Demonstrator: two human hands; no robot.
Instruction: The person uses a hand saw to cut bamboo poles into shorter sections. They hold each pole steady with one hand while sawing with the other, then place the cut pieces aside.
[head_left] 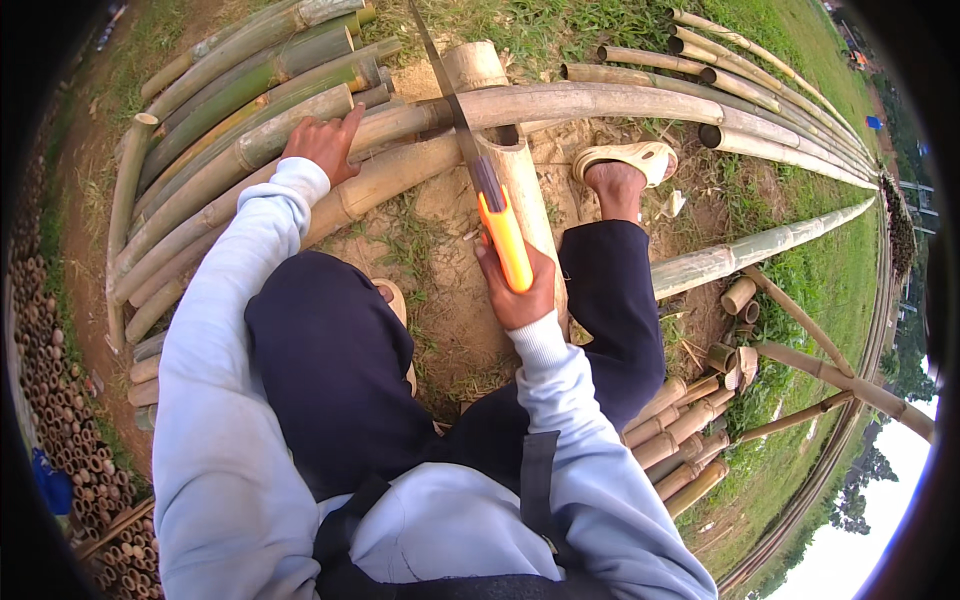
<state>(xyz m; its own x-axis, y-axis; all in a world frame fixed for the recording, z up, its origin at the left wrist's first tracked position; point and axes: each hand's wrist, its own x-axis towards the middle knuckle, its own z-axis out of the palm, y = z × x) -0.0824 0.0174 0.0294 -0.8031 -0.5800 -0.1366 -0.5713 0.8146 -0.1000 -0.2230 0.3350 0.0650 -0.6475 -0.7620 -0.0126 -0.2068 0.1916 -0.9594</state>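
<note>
My right hand [518, 285] is wrapped round the orange and yellow handle of a hand saw [480, 175]. Its long blade points away from me and crosses a pale bamboo pole [590, 102], which runs from left to right. Left of the blade, my left hand [325, 145] grips this pole, its fingers bent over the top. Under the pole, near the blade, lies a thick bamboo length [525, 190] that points toward me. Whether the blade has cut into the pole, I cannot tell.
Long bamboo poles [240, 90] lie side by side at the left, and more poles [770, 100] stretch off at the far right. Short cut pieces [680, 435] are piled by my right leg. My sandalled foot [615, 180] stands beside the thick length. Sawdust and grass cover the ground.
</note>
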